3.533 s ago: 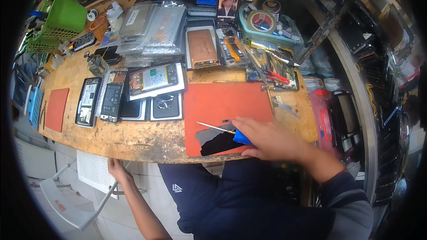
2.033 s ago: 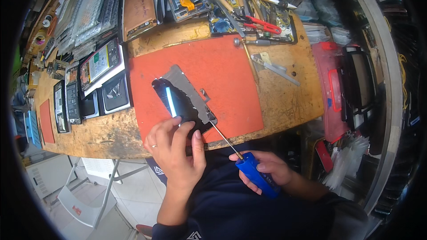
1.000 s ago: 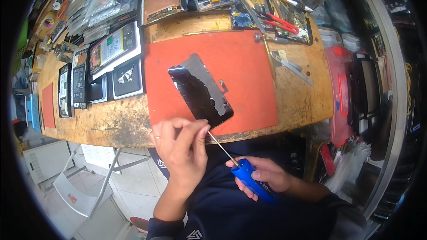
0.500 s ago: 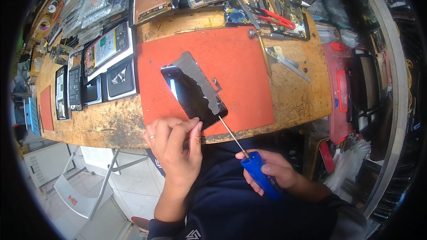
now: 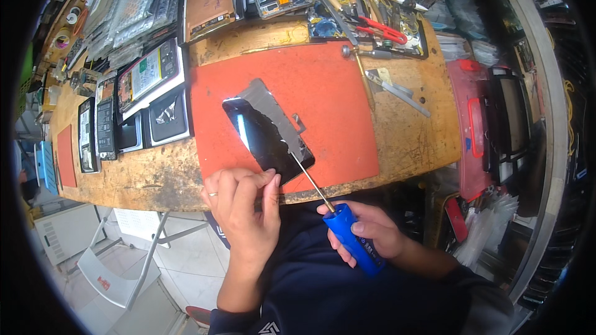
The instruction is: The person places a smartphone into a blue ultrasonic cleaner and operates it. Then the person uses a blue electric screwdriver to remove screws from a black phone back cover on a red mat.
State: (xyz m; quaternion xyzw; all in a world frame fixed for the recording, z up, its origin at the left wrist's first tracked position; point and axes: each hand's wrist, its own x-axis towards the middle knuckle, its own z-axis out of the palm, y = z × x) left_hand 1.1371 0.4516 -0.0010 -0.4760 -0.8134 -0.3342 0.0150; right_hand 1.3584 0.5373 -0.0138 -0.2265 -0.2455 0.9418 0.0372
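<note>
Screwdriver (image 5: pixel 347 236) — right hand (image 5: pixel 372 232) fisted, left hand (image 5: pixel 245 208) pinching phone (image 5: pixel 268 131)

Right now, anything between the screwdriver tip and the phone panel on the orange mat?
Nothing visible. The right hand holds the blue-handled screwdriver; its shaft runs bare to the phone panel, with the tip at the panel's near right edge. The left hand pinches the panel's near corner, beside the shaft, not across it.
</note>
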